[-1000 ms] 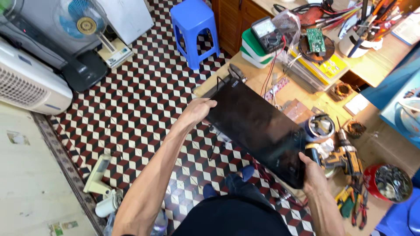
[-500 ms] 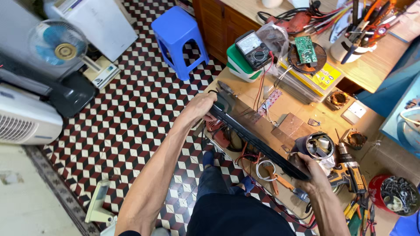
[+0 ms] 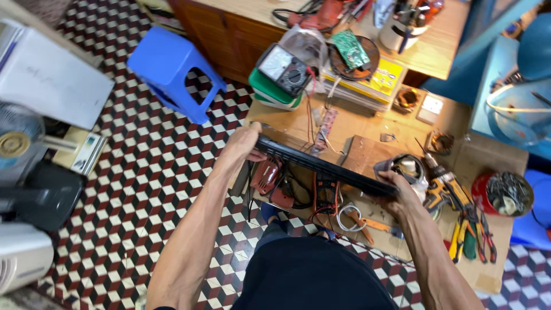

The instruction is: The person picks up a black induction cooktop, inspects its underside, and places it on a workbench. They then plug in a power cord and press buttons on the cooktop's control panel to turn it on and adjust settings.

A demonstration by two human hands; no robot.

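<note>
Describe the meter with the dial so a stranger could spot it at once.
Start at the low wooden workbench and go to its far left corner, just right of the blue plastic stool. There a stack of green containers carries the meter. It is dark, tilted, with a pale fan-shaped dial face, unlike the green circuit board beside it.

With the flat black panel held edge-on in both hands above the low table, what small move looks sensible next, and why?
Probably lower it flat onto the bare wooden patch. The left hand and right hand hold the black panel at its ends, edge-on above the cluttered low table, with tools and wires underneath, so tilting it level first seems wise.
</note>
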